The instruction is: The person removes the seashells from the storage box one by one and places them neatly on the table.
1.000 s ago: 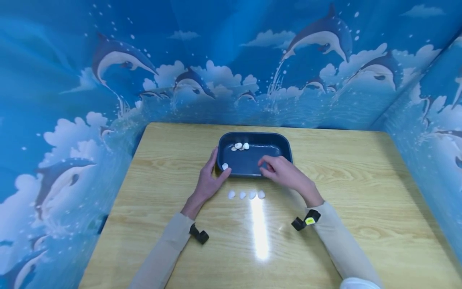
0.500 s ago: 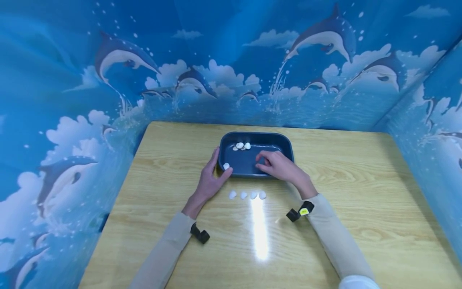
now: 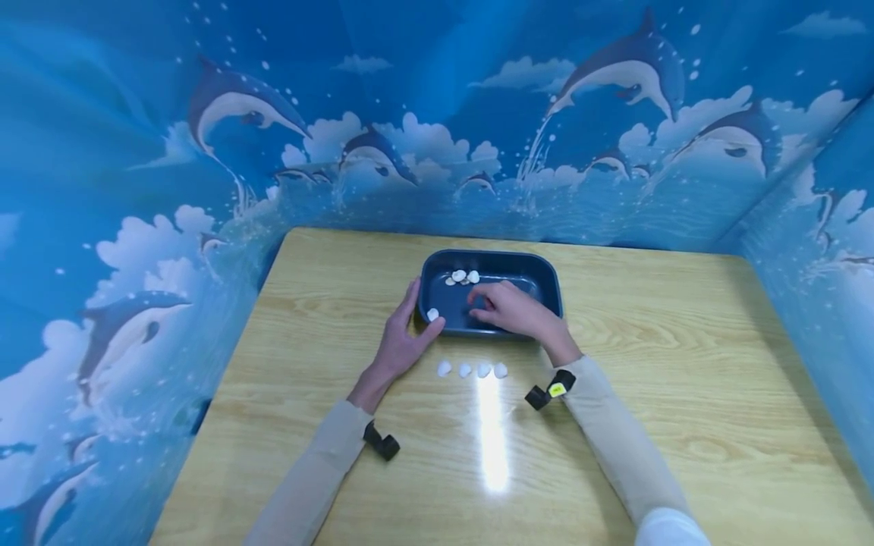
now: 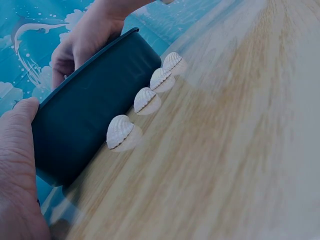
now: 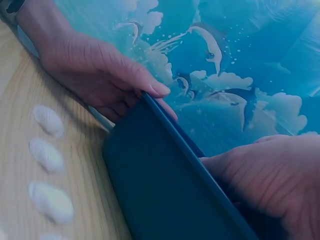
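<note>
A dark blue rectangular basin [image 3: 488,256] stands on the table, with several small white seashells [image 3: 460,276] clustered at its back left. A single white shell [image 3: 433,314] lies in its front left corner. My left hand [image 3: 401,341] grips that corner, thumb at the front rim and fingers along the left side. Inside the basin my right hand [image 3: 512,309] reaches down, index finger and thumb apart with nothing seen between them. In the right wrist view its fingertips are hidden behind the basin wall. A row of several white shells [image 4: 120,132] lies in front of the basin.
The wooden table [image 3: 328,288] runs to a dolphin-printed blue backdrop [image 3: 437,136] behind and at both sides. A bright light reflection [image 3: 493,440] falls on the tabletop before the shell row. Small black cameras [image 3: 382,441] sit on both wrists.
My right hand has moved left inside the basin, towards the shell cluster. The left hand keeps its hold on the corner. The shells appear unmoved; the whole view has shifted slightly.
</note>
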Tool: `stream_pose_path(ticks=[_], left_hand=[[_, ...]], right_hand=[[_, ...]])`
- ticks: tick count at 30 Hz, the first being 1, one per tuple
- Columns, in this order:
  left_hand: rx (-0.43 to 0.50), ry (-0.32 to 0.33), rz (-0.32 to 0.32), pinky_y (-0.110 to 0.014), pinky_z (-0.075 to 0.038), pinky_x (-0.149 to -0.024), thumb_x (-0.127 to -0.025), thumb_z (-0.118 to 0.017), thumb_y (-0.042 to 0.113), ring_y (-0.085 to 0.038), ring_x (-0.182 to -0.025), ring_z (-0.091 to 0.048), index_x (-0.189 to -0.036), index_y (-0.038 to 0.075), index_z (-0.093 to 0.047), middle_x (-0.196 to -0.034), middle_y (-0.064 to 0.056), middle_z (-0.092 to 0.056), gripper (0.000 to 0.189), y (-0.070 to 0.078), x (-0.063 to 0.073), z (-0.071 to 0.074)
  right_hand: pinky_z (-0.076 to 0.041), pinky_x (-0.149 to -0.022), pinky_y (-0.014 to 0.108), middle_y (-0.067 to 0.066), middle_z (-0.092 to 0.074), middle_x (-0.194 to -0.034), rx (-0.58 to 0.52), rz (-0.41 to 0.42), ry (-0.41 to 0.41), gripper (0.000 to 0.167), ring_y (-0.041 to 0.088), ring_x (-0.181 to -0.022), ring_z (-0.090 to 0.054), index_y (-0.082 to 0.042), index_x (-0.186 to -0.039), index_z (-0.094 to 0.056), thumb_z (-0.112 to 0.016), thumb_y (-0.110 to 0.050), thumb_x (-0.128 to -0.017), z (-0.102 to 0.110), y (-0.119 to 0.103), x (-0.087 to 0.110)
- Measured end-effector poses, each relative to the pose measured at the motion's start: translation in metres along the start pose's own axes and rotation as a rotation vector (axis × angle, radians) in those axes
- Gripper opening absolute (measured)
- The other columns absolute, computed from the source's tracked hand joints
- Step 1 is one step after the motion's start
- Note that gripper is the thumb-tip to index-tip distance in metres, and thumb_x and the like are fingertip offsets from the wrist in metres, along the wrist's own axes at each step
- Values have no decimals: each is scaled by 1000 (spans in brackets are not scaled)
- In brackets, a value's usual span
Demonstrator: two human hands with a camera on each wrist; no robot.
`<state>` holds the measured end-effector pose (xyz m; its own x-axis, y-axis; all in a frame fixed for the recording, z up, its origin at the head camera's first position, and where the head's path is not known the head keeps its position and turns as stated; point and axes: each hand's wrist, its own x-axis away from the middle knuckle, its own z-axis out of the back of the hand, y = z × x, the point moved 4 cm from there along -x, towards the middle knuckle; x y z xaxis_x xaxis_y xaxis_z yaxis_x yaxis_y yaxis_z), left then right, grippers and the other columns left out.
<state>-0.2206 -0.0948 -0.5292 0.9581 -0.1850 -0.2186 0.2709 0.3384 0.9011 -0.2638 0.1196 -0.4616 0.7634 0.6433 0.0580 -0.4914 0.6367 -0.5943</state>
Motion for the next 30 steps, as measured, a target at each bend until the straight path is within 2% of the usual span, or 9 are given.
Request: stream_pose_path(ticks=[3, 7, 10, 11, 17, 21, 23, 25, 30], left_hand=[[1, 2, 0, -47, -20, -129, -100, -66, 50, -21, -160, -16, -167, 10, -19, -174, -13, -19, 92, 1, 0, 0], [4, -3, -5, -46, -19, -129, -100, -66, 49, -19, -160, -16, -168, 12, -19, -174, -13, -19, 90, 1, -1, -1], [10, -5, -6, -45, -19, -129, -100, -66, 47, -18, -159, -16, -168, 13, -19, -173, -13, -19, 89, 1, -1, -1], [13, -5, -6, -45, -19, -129, -101, -67, 45, -18, -159, -16, -168, 12, -19, -173, -14, -19, 88, 2, -1, -1], [22, 2, -16, -47, -19, -130, -101, -69, 34, -21, -160, -16, -167, 11, -20, -173, -14, -20, 85, 0, -1, 0], [19, 3, -20, -47, -19, -130, -101, -68, 42, -22, -160, -16, -167, 12, -20, -173, -15, -20, 87, -1, -1, 1], [17, 5, -24, -46, -19, -130, -101, -68, 42, -21, -160, -16, -167, 12, -20, -173, -15, -20, 87, -1, -1, 1], [16, 6, -27, -45, -19, -130, -101, -68, 41, -21, -160, -15, -167, 12, -20, -173, -15, -20, 87, -2, -1, 1], [21, 9, -30, -45, -18, -130, -102, -68, 38, -21, -160, -15, -167, 13, -20, -173, -14, -20, 85, -3, -1, 0]], right_hand=[[-44, -56, 29, -1, -61, -72, 8, 20, -38, 19, 12, -60, -52, -7, -118, -73, -69, -17, -102, -3, -5, -8], [-56, -70, 31, 7, -75, -104, -4, 34, -69, 30, 12, -79, -66, -5, -130, -69, -70, -14, -102, -6, -10, -15], [-60, -84, 35, 11, -73, -126, -5, 57, -83, 35, 17, -100, -72, -3, -135, -67, -70, -12, -101, -10, -12, -21], [-60, -87, 36, 12, -72, -128, -4, 68, -90, 35, 19, -104, -72, -3, -135, -67, -70, -12, -101, -11, -13, -23], [-59, -92, 37, 11, -73, -127, -12, 130, -148, 35, 24, -110, -71, -3, -134, -69, -71, -14, -101, -23, -18, -39], [-57, -79, 30, 7, -76, -120, -14, 155, -163, 33, 16, -90, -69, -6, -132, -71, -71, -16, -101, -30, -20, -46], [-52, -70, 28, 6, -77, -113, -12, 166, -160, 31, 12, -76, -63, -6, -129, -73, -72, -17, -100, -32, -21, -47], [-50, -66, 26, 5, -77, -107, -1, 178, -152, 27, 10, -70, -59, -6, -125, -74, -72, -17, -100, -33, -22, -48], [-58, -79, 30, 5, -77, -105, 18, 179, -133, 17, 13, -84, -68, -6, -115, -75, -71, -14, -101, -34, -22, -50]])
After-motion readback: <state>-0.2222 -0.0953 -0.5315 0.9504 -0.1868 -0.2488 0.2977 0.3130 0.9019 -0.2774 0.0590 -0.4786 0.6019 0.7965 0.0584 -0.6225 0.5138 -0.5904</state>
